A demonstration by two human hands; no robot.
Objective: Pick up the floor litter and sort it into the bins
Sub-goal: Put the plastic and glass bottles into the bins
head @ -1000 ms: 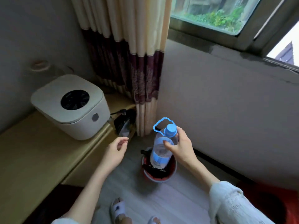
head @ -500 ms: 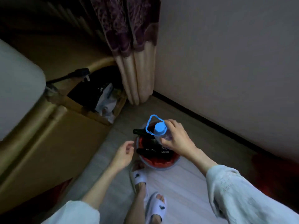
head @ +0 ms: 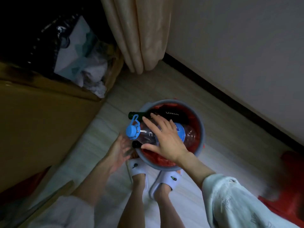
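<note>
A clear plastic bottle (head: 148,134) with a blue cap and blue label lies on its side across the grey bin (head: 202,129), which has a red liner. My right hand (head: 164,137) rests on top of the bottle with fingers spread and straight. Two dark glass bottles (head: 171,115) lie in the bin under and beside it. My left hand (head: 119,151) hovers open just left of the bin, holding nothing.
A cardboard box (head: 49,116) lined with a black bag holds paper and tissue litter at left. A curtain (head: 139,33) hangs behind the bin by the wall. My feet in white slippers (head: 138,167) stand right below the bin. Red material (head: 289,186) lies at right.
The bottle went from upright in my right hand's grip to lying across the bin, with my fingers now spread over it. The view dropped closer to the bin.
</note>
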